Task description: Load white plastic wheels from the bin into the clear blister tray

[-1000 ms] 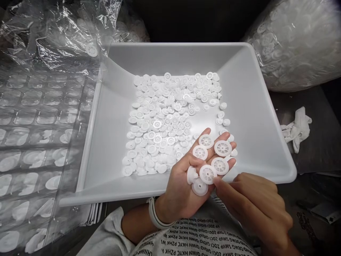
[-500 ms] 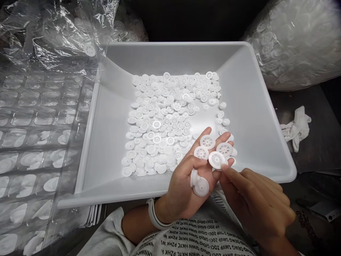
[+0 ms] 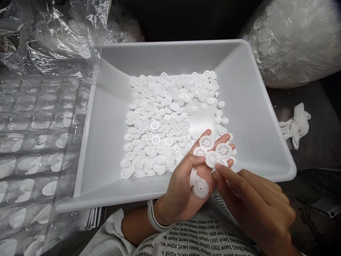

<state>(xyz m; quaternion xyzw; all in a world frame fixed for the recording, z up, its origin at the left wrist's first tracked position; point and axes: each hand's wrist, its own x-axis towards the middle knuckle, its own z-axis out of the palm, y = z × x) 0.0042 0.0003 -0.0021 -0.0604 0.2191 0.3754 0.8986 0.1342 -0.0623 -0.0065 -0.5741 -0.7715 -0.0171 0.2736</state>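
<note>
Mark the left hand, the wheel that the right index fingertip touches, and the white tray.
left hand (image 3: 181,192): head view, on the open palm below the thumb.
wheel (image 3: 212,158): head view, on its hub.
white tray (image 3: 255,117): head view, on the bare right inner wall.

L hand (image 3: 183,188) lies palm up over the near edge of the white tray (image 3: 247,117), fingers stretched, w/ several spoked wheels (image 3: 206,143) resting on it. R hand (image 3: 255,202) has its index tip on one wheel (image 3: 212,158) there; pinch or just touch, can't tell. Loose wheels (image 3: 160,121) cover the tray floor, clear blister sheets (image 3: 32,142) lie at left.
</note>
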